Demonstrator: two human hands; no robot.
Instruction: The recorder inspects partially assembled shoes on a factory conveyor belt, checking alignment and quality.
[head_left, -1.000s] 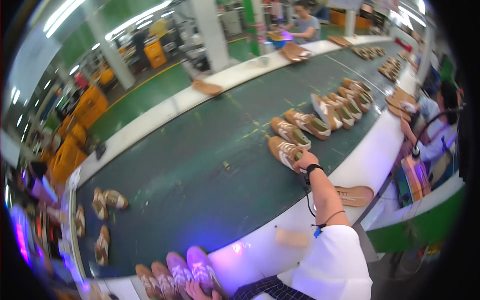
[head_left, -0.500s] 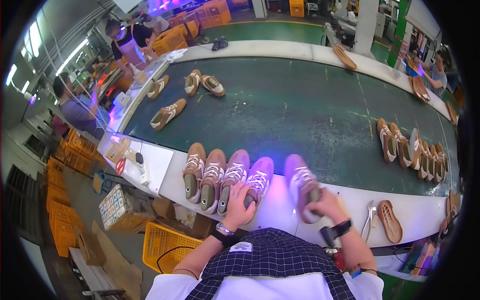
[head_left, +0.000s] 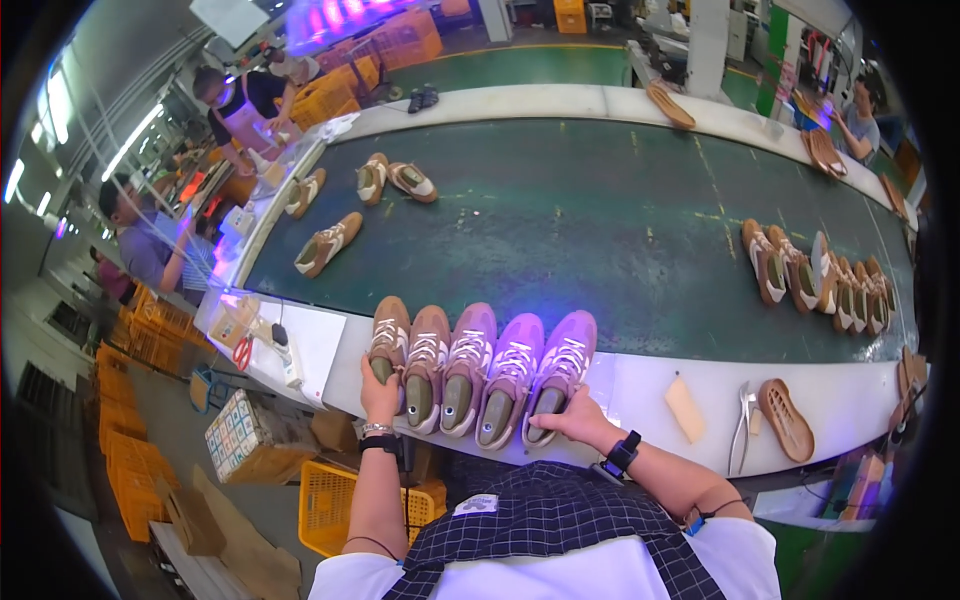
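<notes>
Several brown sneakers (head_left: 465, 350) with white laces stand side by side on the white ledge, toes pointing away from me. Purple light tints the ones toward the right. At the left end of the row, my left hand (head_left: 379, 398) is closed around the heel of the outermost sneaker (head_left: 391, 325). My right hand (head_left: 580, 418) grips the heel of the sneaker at the right end (head_left: 568, 350), thumb at its opening. The sneakers between my hands sit close together, their olive insoles showing.
Pincers (head_left: 742, 425), a brown sole (head_left: 786, 420) and a beige pad (head_left: 685, 408) lie on the ledge at right. Beyond is a green conveyor belt (head_left: 560, 230) with more sneakers at left and right. Red scissors (head_left: 242, 352) lie left; an orange crate (head_left: 325, 505) stands below. Co-workers are across.
My right hand has brought its sneaker left against the end of the row. My left hand has moved from the row's right part to the leftmost sneaker.
</notes>
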